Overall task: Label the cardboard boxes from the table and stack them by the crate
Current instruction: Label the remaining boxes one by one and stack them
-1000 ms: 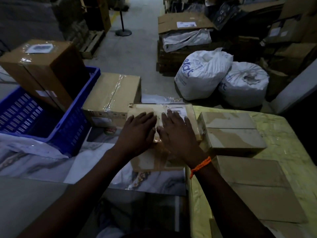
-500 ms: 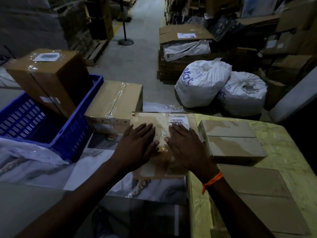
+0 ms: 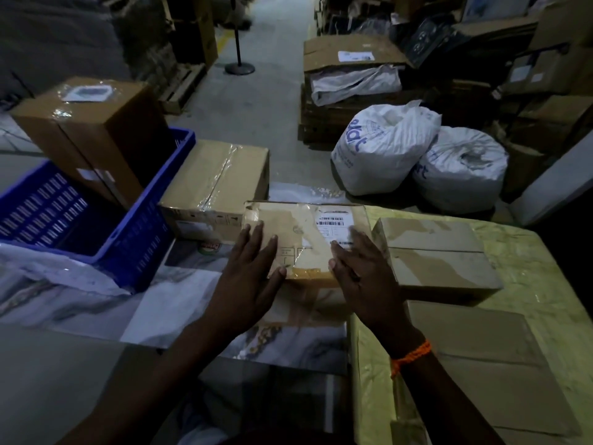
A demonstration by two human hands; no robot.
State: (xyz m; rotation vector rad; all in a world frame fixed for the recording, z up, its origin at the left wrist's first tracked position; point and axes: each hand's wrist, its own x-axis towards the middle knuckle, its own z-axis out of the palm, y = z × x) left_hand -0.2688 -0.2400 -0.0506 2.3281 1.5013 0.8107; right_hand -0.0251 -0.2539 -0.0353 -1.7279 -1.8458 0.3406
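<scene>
Two hands lie flat on the flat brown taped cardboard box [image 3: 305, 239]: my left hand [image 3: 253, 271] on its left half, my right hand [image 3: 361, 274] on its right half. All fingers are straight, pressing down and gripping nothing. The box sits at the left edge of the yellow-covered table [image 3: 529, 284], with its long axis apparently side to side. The blue plastic crate [image 3: 144, 226] lies to the left, nearer my left hand.

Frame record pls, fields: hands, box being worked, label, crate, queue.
left hand: flat on small cardboard box, left half
right hand: flat on it, fingertips at barcode label
label position: box top, far right
blue crate: left; tall cardboard box tilted inside
taped box: beside crate
queue: plain box, flat box on yellow-covered table
</scene>
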